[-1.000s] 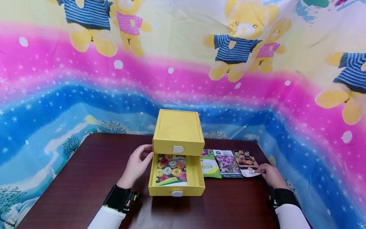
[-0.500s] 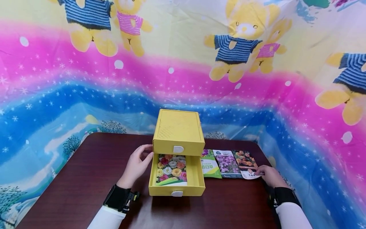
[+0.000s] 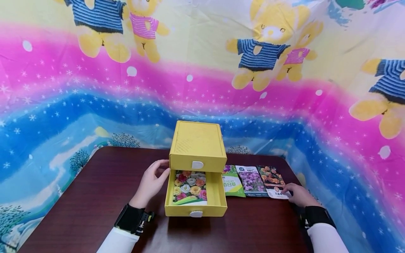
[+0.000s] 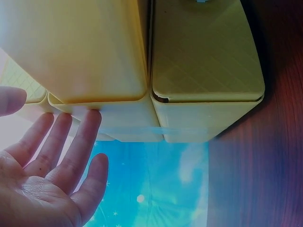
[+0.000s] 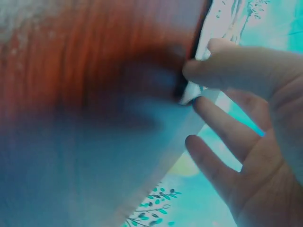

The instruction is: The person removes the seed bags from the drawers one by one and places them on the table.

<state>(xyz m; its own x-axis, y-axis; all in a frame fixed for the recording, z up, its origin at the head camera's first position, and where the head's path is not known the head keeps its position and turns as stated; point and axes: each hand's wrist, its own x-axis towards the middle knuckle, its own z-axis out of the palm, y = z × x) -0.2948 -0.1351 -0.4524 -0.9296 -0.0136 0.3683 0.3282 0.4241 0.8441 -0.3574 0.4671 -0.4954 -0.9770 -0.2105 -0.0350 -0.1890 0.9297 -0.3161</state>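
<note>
A yellow two-drawer box [image 3: 198, 138] stands mid-table in the head view. Its lower drawer [image 3: 216, 196] is pulled out, and a flower seed packet [image 3: 190, 186] with rose-like blooms lies in it. My left hand [image 3: 152, 184] rests its fingertips against the box's left side, fingers loosely extended in the left wrist view. At the right end of a row of packets, my right hand [image 3: 302, 195] pinches the lower right corner of an orange-flower seed packet [image 3: 271, 177]. Beside it lie a purple-flower packet [image 3: 251, 180] and a green packet [image 3: 233, 186], partly behind the box.
The dark wooden table [image 3: 95, 196] extends left and in front of the box. A printed cloth [image 3: 190, 95] with bears and snowflakes hangs close behind the table and along its right side.
The orange-flower packet has shifted slightly toward me and straightened beside the purple one, my right hand moving with it. My left hand and the drawer box have stayed in place.
</note>
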